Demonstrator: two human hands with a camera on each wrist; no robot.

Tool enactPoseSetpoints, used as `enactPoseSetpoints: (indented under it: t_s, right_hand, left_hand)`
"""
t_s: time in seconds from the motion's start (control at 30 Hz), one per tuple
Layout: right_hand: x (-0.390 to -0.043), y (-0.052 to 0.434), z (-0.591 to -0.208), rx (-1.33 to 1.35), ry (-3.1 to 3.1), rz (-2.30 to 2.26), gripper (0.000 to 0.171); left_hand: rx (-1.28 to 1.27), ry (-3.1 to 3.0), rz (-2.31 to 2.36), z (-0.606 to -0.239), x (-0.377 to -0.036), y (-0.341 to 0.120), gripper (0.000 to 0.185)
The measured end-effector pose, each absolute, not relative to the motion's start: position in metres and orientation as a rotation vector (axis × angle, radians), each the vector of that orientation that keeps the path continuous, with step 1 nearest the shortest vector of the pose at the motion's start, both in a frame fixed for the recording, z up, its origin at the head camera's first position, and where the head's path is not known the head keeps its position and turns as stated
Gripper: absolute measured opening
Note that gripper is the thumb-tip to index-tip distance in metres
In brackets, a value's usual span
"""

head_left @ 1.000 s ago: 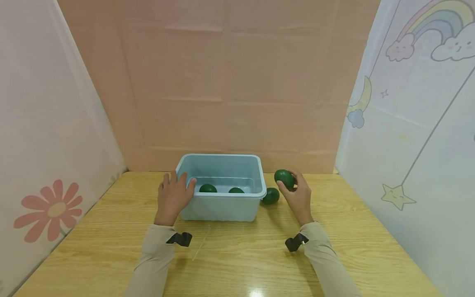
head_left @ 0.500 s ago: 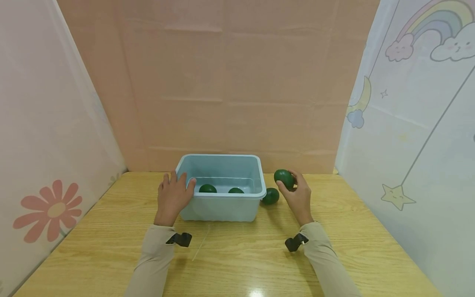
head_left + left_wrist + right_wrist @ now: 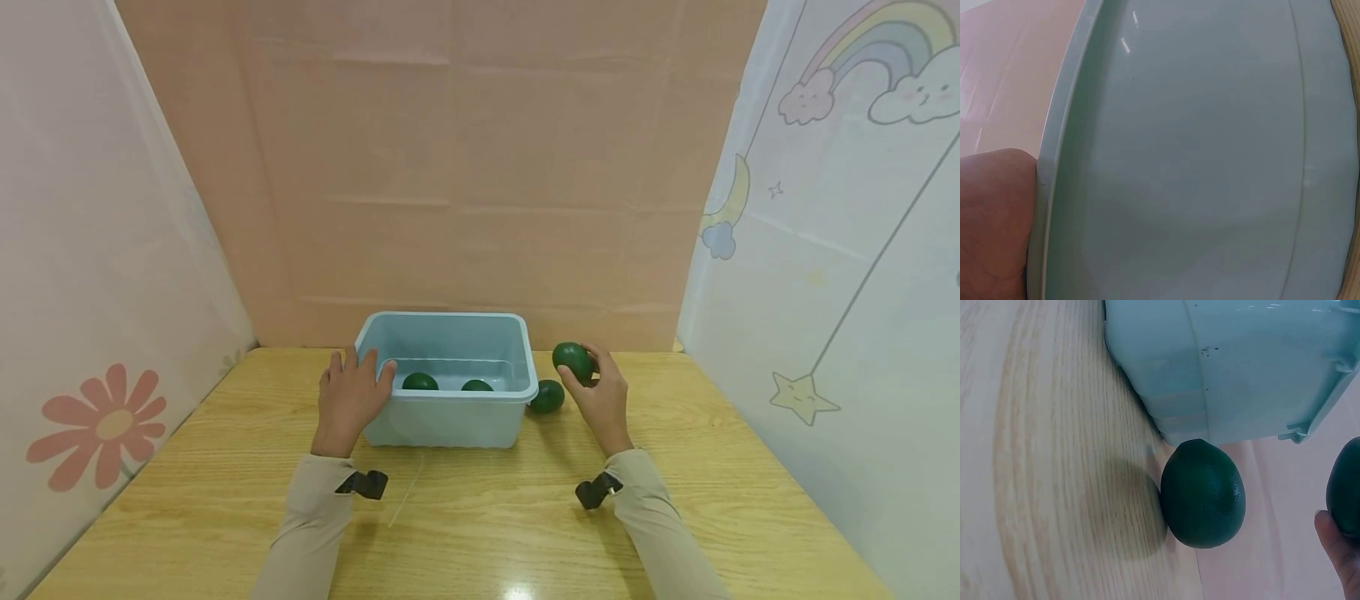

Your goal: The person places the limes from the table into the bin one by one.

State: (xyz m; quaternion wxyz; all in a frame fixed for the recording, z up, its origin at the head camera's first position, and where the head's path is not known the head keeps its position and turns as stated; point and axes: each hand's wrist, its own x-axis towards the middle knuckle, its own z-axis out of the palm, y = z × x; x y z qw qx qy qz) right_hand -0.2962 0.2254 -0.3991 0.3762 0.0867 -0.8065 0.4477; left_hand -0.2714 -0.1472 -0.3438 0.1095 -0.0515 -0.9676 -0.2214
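In the head view, a pale blue plastic bin [image 3: 450, 421] stands on the table with the tops of two dark green avocados [image 3: 420, 381] showing inside. My left hand [image 3: 351, 404] rests over its near left corner, fingers spread, thumb over the rim. The left wrist view has part of that hand [image 3: 994, 225] against the bin's rim [image 3: 1054, 156]. Right of the bin, my right hand [image 3: 602, 400] holds another avocado [image 3: 573, 361] between thumb and fingers, raised off the table. Below it, one more avocado [image 3: 1202, 495] lies on the table close to the bin's right side.
The wooden table [image 3: 480, 517] extends around the bin, with a thin pale strip [image 3: 406, 492] in front. A tan paper backdrop [image 3: 465, 167] rises behind. Patterned sheets [image 3: 825, 292] close in both sides.
My right hand shifts very slightly left with its avocado. The left hand, the bin and the other avocados stay in place.
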Motion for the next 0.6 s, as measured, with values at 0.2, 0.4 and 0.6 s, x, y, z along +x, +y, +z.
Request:
enactPoseSetpoints:
  t_s: [0.2,0.4,0.6]
  right_hand:
    - [-0.2963,0.2252,-0.3989,0.229,-2.062,1.146,0.051]
    - [-0.2976,0.2259,-0.4002,0.23,-2.061,1.151,0.05]
    - [-0.2976,0.226,-0.4011,0.244,-2.053,1.15,0.05]
  left_hand:
    - [-0.155,-2.822,-0.645,-0.3436,-0.2715,-0.1476,0.059]
    - [-0.155,-2.826,-0.648,-0.343,-0.2706,-0.1472,0.059]
    - [-0.153,-2.84,-0.651,-0.3432,-0.2705,-0.1471,0.059]
